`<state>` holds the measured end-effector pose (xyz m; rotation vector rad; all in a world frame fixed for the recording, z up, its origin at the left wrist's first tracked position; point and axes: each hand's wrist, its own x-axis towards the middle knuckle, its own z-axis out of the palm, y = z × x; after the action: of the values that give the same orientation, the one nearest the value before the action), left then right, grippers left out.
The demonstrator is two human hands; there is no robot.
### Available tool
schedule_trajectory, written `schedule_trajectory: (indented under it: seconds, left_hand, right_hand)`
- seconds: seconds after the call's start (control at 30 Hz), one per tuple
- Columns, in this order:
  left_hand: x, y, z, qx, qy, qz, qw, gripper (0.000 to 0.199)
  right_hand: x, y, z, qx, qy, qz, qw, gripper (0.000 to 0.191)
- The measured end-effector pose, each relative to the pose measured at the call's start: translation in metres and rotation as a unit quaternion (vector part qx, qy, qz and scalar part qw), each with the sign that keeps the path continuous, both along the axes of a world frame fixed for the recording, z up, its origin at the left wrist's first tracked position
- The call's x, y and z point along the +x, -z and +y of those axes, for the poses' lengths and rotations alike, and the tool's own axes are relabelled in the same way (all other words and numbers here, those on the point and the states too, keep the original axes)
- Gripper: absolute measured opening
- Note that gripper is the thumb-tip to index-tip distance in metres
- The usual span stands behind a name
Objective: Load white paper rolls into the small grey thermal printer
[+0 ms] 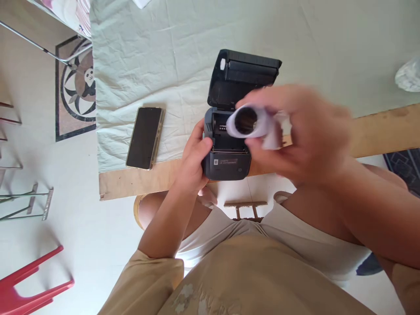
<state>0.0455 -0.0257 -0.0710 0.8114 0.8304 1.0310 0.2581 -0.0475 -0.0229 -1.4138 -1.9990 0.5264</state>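
Observation:
A small black label printer [229, 168] stands at the table's front edge with its lid [243, 78] swung up and back. My left hand [195, 162] wraps round the printer's left side, thumb on the rim of its paper bay. In my right hand [308, 135] is a white paper roll [232, 126], pinched between thumb and fingers above the right part of the bay. The roll's dark hollow core faces me. Motion blurs the right hand somewhat. Part of the bay is hidden behind the roll.
Left of the printer a smartphone [144, 138] lies on the pale green cloth [177, 65] covering the wooden table [138, 179]. A crumpled clear plastic item [408, 75] sits at the far right. On the floor are a red stool [33, 280] and a metal-legged frame [39, 203].

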Motion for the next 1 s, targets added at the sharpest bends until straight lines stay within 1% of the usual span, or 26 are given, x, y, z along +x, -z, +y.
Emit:
schedule_trajectory:
  seconds: [0.07,0.1,0.17,0.23,0.3,0.37,0.4,0.5,0.53,0.63,0.7,0.73,0.77,0.8,0.83,0.87,0.9,0.93,0.97,1.0]
  left_hand:
    - [-0.002,-0.002,-0.002,-0.002,0.008,0.018,1.000,0.035]
    - [-0.002,-0.002,-0.003,-0.006,0.011,0.024,1.000,0.036]
    - [-0.003,-0.002,-0.003,-0.011,0.012,0.020,1.000,0.040]
    - [-0.003,-0.002,-0.003,-0.010,0.012,0.010,1.000,0.042]
    - [-0.002,-0.003,-0.003,-0.011,0.013,0.012,1.000,0.042]
    - [0.001,-0.004,-0.004,-0.013,0.016,0.026,0.999,0.042]
    - [0.002,-0.005,-0.005,-0.014,0.010,0.032,0.999,0.042]
    - [0.002,-0.006,-0.007,-0.007,0.005,0.029,1.000,0.044]
    - [0.001,-0.004,-0.007,-0.005,0.016,0.023,1.000,0.044]
    - [-0.004,0.006,-0.002,0.016,0.042,0.019,0.999,0.044]
    - [-0.008,0.016,0.003,0.040,0.052,0.023,0.998,0.050]
    - [-0.010,0.021,0.006,0.056,0.052,0.015,0.997,0.055]
    - [-0.011,0.027,0.009,0.076,0.056,0.009,0.996,0.063]
    - [-0.012,0.032,0.012,0.084,0.064,0.015,0.994,0.070]
    - [-0.013,0.037,0.014,0.096,0.066,0.022,0.993,0.076]
    - [-0.014,0.040,0.015,0.105,0.072,0.029,0.991,0.081]
    - [-0.014,0.043,0.016,0.113,0.077,0.036,0.990,0.083]
    - [-0.015,0.045,0.016,0.122,0.081,0.037,0.989,0.085]
    - [-0.015,0.046,0.016,0.129,0.083,0.034,0.988,0.085]
    - [-0.015,0.046,0.015,0.134,0.086,0.031,0.987,0.084]
  right_hand:
    - [-0.011,0.002,0.000,0.060,0.010,-0.037,0.997,0.045]
    - [-0.014,0.005,0.001,0.082,0.027,-0.061,0.994,0.045]
    - [-0.015,0.013,0.004,0.100,0.068,-0.093,0.988,0.044]
    - [-0.015,0.021,0.006,0.095,0.089,-0.089,0.988,0.035]
    - [-0.014,0.027,0.008,0.096,0.068,-0.071,0.990,0.024]
    - [-0.013,0.031,0.008,0.121,0.031,-0.052,0.991,0.019]
    - [-0.013,0.032,0.007,0.141,0.021,-0.047,0.989,0.020]
    - [-0.015,0.033,-0.001,0.199,0.026,-0.058,0.978,0.024]
    - [-0.016,0.033,-0.005,0.205,0.019,-0.072,0.976,0.026]
    - [-0.019,0.036,-0.013,0.225,-0.036,-0.094,0.969,0.031]
    - [-0.017,0.038,-0.012,0.273,-0.054,-0.040,0.960,0.032]
    - [-0.015,0.038,-0.010,0.308,-0.045,0.004,0.950,0.028]
    - [-0.012,0.037,-0.007,0.336,-0.026,0.047,0.940,0.021]
    - [-0.008,0.036,-0.004,0.341,-0.003,0.080,0.937,0.011]
    - [-0.003,0.033,-0.001,0.330,0.021,0.101,0.938,0.014]
    - [0.001,0.030,0.001,0.303,0.036,0.114,0.946,0.030]
    - [0.005,0.027,0.003,0.256,0.042,0.123,0.958,0.046]
    - [0.007,0.024,0.004,0.208,0.042,0.139,0.967,0.058]
    - [0.009,0.022,0.004,0.164,0.042,0.150,0.974,0.062]
    - [0.011,0.020,0.004,0.134,0.044,0.156,0.978,0.060]
